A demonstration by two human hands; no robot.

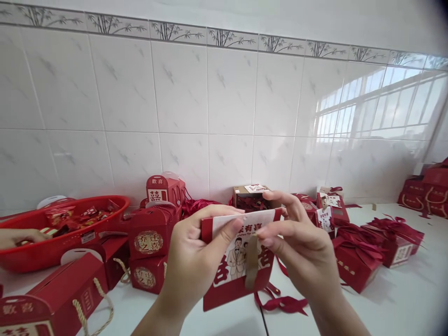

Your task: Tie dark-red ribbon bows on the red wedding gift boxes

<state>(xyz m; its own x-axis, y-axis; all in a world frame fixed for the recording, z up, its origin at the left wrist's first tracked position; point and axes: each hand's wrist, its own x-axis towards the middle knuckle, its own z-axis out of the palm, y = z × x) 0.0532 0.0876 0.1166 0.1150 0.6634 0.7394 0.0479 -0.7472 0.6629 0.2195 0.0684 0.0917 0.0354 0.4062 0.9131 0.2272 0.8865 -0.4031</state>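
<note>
My left hand (199,256) grips a red card-like piece (227,301) by its upper left, thumb on the front. Lying on its front is a white printed tag (224,261) with a cartoon couple and red characters. My right hand (303,247) pinches a narrow gold-brown strip (251,266) between thumb and forefinger at the tag's upper right. The strip hangs down across the printed front; whether it is ribbon or tape I cannot tell. Below, a dark red ribbon (283,304) lies loose on the white table (395,308).
On the left, another person's hand (24,236) reaches into a red basin (101,228) of wrapped sweets. Red gift boxes (66,287) with rope handles stand nearby. An open box (241,202) sits by the tiled wall. Ribbon-tied boxes (360,261) stand at right.
</note>
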